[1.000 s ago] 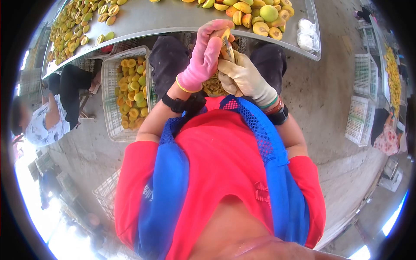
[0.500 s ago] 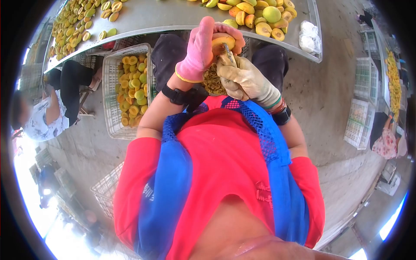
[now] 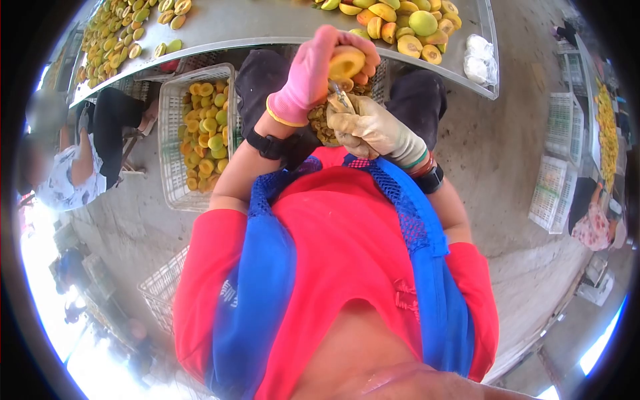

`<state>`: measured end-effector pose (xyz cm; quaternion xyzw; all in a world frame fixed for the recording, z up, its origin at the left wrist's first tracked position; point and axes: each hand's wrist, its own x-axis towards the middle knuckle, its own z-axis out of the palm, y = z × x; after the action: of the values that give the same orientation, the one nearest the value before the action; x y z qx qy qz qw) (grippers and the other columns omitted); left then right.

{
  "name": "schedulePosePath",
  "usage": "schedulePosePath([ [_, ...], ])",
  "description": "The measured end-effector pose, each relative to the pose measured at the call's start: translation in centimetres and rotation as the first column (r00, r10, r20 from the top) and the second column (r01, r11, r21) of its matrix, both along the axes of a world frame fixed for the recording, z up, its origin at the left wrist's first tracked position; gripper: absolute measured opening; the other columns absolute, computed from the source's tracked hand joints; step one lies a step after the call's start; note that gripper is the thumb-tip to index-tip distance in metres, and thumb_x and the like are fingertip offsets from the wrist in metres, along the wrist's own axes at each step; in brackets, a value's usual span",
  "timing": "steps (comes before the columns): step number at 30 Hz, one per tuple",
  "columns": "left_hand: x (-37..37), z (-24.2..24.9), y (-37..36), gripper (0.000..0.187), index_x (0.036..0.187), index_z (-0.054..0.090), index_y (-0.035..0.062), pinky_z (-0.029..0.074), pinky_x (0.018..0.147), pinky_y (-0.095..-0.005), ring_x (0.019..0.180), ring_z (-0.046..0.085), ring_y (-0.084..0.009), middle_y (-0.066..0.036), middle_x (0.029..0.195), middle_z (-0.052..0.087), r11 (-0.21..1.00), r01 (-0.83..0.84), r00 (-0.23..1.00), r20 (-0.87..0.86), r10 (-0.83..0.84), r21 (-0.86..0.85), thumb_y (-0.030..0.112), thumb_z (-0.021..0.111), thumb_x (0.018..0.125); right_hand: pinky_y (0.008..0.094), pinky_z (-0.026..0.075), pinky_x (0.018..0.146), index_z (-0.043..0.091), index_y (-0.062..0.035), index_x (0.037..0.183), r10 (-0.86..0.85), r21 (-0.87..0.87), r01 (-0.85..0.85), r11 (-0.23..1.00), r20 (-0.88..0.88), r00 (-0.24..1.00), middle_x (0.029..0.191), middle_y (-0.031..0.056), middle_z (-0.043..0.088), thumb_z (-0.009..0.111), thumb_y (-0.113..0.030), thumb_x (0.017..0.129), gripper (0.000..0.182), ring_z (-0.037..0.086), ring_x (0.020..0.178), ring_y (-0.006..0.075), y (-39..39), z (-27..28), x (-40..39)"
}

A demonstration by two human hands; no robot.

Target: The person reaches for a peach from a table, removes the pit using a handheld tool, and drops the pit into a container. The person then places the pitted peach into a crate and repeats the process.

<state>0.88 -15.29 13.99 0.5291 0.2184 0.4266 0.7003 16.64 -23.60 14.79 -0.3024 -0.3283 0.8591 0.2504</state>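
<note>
My left hand (image 3: 303,77), in a pink glove, is wrapped round a halved yellow peach (image 3: 347,62). The cut face is turned toward me and shows a round hollow in its middle. In a soiled cream glove, my right hand (image 3: 367,127) grips a small metal-tipped pitting tool (image 3: 343,100), its tip pointing up just under the peach half. A small round brownish piece (image 3: 344,84), like a pit, shows between the fruit and the tip. Below both hands, between my knees, lies a heap of brown pits and scraps (image 3: 321,125), partly hidden by the gloves.
A metal table (image 3: 267,28) ahead carries peach halves (image 3: 410,33) and a white plastic-wrapped bundle (image 3: 478,60). At my left stands a white crate (image 3: 175,180) of peach halves. A person (image 3: 70,167) sits farther left; stacked crates (image 3: 555,187) stand at right.
The pitting tool has come out of the peach half and moved down slightly with my right hand. The half's hollow now shows, tilted toward me in my left hand.
</note>
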Motion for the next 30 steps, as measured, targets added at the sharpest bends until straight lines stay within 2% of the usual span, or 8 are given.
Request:
schedulePosePath([
  [4, -1.5, -1.1, 1.5, 0.075, 0.119, 0.063, -0.0012, 0.059, 0.085, -0.041, 0.098, 0.07, -0.0304, -0.018, 0.111, 0.07, 0.932, -0.217, 0.951, 0.152, 0.269, -0.291, 0.067, 0.036, 0.101, 0.0223, 0.031, 0.037, 0.049, -0.0099, 0.095, -0.07, -0.007, 0.071, 0.997, 0.099, 0.993, 0.065, -0.0022, 0.045, 0.061, -0.024, 0.097, 0.018, 0.037, 0.044, 0.0051, -0.2, -1.2, -0.6],
  [8, -7.4, -3.5, 2.4, 0.078, 0.122, 0.063, -0.0024, 0.056, 0.09, -0.0442, 0.103, 0.069, -0.0319, -0.019, 0.113, 0.07, 0.882, -0.375, 0.899, 0.121, 0.422, -0.287, 0.068, 0.037, 0.1, 0.0222, 0.032, 0.039, 0.049, -0.0085, 0.094, -0.052, 0.155, 0.004, 0.988, 0.307, 0.95, 0.064, -0.0022, 0.048, 0.062, -0.026, 0.096, 0.022, 0.041, 0.044, 0.0053, 0.1, -0.9, -0.4],
  [12, -13.2, -5.2, 1.2, 0.075, 0.127, 0.059, -0.0024, 0.054, 0.097, -0.0457, 0.108, 0.067, -0.0321, -0.019, 0.119, 0.068, 0.73, -0.636, 0.761, -0.049, 0.647, -0.25, 0.065, 0.037, 0.102, 0.0222, 0.033, 0.041, 0.05, -0.0084, 0.094, -0.108, 0.132, 0.07, 0.989, 0.302, 0.947, 0.065, -0.0018, 0.05, 0.059, -0.021, 0.096, 0.016, 0.041, 0.044, 0.005, 0.1, -1.2, -0.9],
  [18, -13.7, -5.5, -1.2, 0.047, 0.132, 0.054, -0.0014, 0.052, 0.101, -0.0456, 0.111, 0.064, -0.0308, -0.018, 0.123, 0.062, 0.746, -0.634, 0.768, -0.049, 0.639, -0.206, 0.039, 0.046, 0.107, 0.0236, 0.032, 0.043, 0.051, -0.0083, 0.093, -0.069, 0.19, 0.012, 0.982, 0.299, 0.952, 0.064, -0.0054, 0.046, 0.059, -0.017, 0.096, 0.012, 0.041, 0.047, 0.0038, 0.6, -3.0, -2.8],
  [20, -12.2, -5.1, -1.3, 0.047, 0.132, 0.053, -0.0027, 0.05, 0.104, -0.0468, 0.114, 0.063, -0.0314, -0.018, 0.125, 0.062, 0.72, -0.598, 0.758, 0.043, 0.65, -0.353, 0.036, 0.051, 0.106, 0.0242, 0.032, 0.043, 0.052, -0.0076, 0.094, -0.061, 0.218, -0.013, 0.976, 0.333, 0.941, 0.064, -0.0059, 0.046, 0.059, -0.016, 0.096, 0.012, 0.04, 0.048, 0.0039, 0.6, -2.7, -3.5],
  [24, -10.1, -4.5, -1.8, 0.045, 0.13, 0.054, -0.0012, 0.051, 0.102, -0.0482, 0.11, 0.063, -0.0286, -0.015, 0.122, 0.062, 0.716, -0.61, 0.769, -0.034, 0.639, -0.338, 0.036, 0.052, 0.106, 0.0264, 0.033, 0.044, 0.054, -0.0063, 0.096, -0.069, 0.223, -0.008, 0.975, 0.338, 0.939, 0.063, -0.0055, 0.045, 0.06, -0.015, 0.095, 0.011, 0.041, 0.048, 0.0045, 0.6, -3.0, -4.1],
  [27, -9.3, -5.7, -1.7, 0.043, 0.13, 0.055, 0.0008, 0.052, 0.1, -0.0486, 0.109, 0.063, -0.0276, -0.014, 0.121, 0.062, 0.754, -0.557, 0.795, 0.04, 0.605, -0.348, 0.036, 0.052, 0.106, 0.0275, 0.036, 0.045, 0.054, -0.0054, 0.094, -0.092, 0.25, 0.002, 0.968, 0.349, 0.932, 0.062, -0.0044, 0.046, 0.06, -0.015, 0.094, 0.011, 0.044, 0.05, 0.0049, 0.6, -2.9, -4.1],
  [30, -9.3, -4.7, -2.1, 0.039, 0.129, 0.056, 0.0022, 0.054, 0.096, -0.0465, 0.105, 0.064, -0.0265, -0.013, 0.117, 0.063, 0.705, -0.631, 0.762, -0.088, 0.642, -0.324, 0.034, 0.053, 0.106, 0.0272, 0.037, 0.046, 0.055, -0.0047, 0.095, -0.125, 0.317, -0.004, 0.948, 0.383, 0.915, 0.063, -0.0034, 0.047, 0.062, -0.015, 0.094, 0.013, 0.044, 0.051, 0.0046, 0.7, -3.8, -3.9],
])
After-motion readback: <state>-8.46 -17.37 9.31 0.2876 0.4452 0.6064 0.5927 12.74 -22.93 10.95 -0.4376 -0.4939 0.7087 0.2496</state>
